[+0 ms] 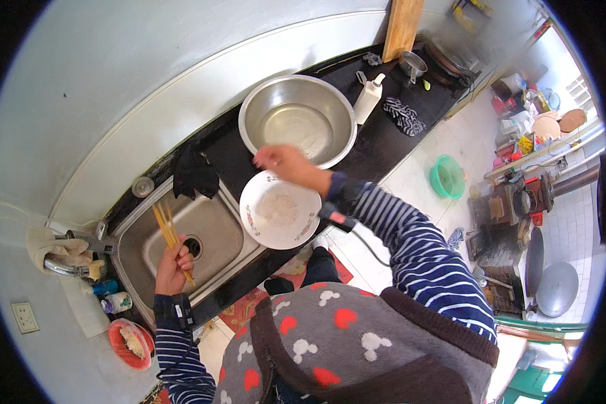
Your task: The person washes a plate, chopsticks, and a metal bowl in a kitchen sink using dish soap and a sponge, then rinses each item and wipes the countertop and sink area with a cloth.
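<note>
Left hand (174, 269): curled round chopsticks (167, 229) over steel sink (219, 232) | HANDLING: likely light, stiff (slippery if wet) | GRIP: whole bundle, mid-length | Right hand (286, 165): blurred near floral bowl (289, 236), hold cannot be told

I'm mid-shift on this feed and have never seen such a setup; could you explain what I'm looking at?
There is no machine: these are a person's bare hands. The one picture comes from a wide camera worn on their head, looking down, so straight edges bend. Left in the picture is the person's left.

The left hand holds a bunch of chopsticks above the sink. The right hand is blurred, near the white bowl and the metal basin; I can't tell whether it holds anything. Farther along the black counter are a white bottle and striped cloth.
</note>
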Motion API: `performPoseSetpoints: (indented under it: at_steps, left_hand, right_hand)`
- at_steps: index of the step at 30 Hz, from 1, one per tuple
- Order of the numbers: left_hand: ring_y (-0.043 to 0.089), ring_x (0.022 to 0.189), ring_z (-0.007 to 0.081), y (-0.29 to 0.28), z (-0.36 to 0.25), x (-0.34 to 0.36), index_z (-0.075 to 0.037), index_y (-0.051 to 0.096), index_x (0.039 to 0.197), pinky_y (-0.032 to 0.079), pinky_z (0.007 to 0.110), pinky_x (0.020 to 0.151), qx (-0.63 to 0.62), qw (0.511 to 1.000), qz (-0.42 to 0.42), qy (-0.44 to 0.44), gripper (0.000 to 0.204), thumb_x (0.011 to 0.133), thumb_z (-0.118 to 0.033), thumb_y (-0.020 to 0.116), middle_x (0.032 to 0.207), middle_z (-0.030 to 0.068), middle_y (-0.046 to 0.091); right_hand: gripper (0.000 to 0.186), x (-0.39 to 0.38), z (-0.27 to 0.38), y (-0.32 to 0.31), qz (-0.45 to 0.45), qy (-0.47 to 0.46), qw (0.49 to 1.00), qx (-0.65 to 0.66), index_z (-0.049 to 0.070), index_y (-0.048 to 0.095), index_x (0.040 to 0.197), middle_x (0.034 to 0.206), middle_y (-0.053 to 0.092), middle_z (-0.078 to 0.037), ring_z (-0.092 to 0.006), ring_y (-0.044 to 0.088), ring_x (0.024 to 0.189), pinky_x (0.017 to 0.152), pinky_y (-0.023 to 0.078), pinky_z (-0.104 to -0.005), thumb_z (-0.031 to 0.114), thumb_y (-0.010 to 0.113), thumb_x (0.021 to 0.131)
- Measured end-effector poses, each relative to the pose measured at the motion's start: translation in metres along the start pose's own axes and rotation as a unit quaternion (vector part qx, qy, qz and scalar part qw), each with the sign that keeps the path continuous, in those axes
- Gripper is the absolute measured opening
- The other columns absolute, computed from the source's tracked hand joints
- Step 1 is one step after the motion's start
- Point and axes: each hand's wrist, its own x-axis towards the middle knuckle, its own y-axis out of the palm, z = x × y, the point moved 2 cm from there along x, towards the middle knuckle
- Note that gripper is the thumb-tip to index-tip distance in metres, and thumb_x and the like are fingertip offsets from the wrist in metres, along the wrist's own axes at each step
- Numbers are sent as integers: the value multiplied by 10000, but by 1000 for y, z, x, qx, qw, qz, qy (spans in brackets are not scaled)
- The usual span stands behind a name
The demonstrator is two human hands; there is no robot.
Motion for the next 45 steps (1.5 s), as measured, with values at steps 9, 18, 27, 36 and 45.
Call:
performPoseSetpoints:
  at_steps: [9, 18, 27, 36, 45]
  left_hand:
    - [318, 534, 8, 230, 14, 55, -69, 514, 1317, 278, 145, 435, 116, 982, 120, -82, 385, 1095, -374, 437, 768, -52, 398]
    - [350, 608, 35, 388, 69, 147, -90, 465, 1415, 320, 150, 480, 124, 944, 264, -155, 419, 1117, -347, 324, 903, 21, 466]
    - [336, 558, 34, 456, 116, 202, -43, 492, 1248, 296, 159, 438, 69, 947, 259, -179, 313, 1105, -297, 380, 844, 16, 458]
    - [352, 546, 35, 478, 139, 234, -42, 507, 1127, 313, 161, 420, -53, 938, 264, -221, 227, 1089, -251, 426, 778, -6, 430]
    - [335, 551, 45, 518, 158, 254, -46, 518, 1099, 301, 167, 425, -107, 948, 235, -188, 211, 1085, -233, 420, 756, -10, 409]
  right_hand:
    - [172, -10, -61, -302, -397, -68, 864, -302, 63, 743, 987, 957, 731, -160, -350, 693, 835, 764, 554, -404, 201, 659, 929]
    - [465, 51, -167, -382, -201, 163, 963, -77, 30, 740, 1045, 737, 683, -134, -276, 676, 685, 659, 518, -417, 444, 535, 997]
    - [417, 69, -181, -385, -36, 250, 967, -28, 20, 771, 956, 846, 730, -91, -204, 643, 712, 660, 517, -366, 384, 570, 987]
    - [136, 88, -187, -364, -32, 50, 945, -320, 2, 721, 898, 888, 729, -197, -358, 719, 863, 753, 579, -443, 107, 652, 846]
    - [293, 95, -168, -357, -56, 85, 930, -355, -49, 693, 929, 917, 711, -243, -396, 708, 886, 779, 574, -494, 151, 482, 967]
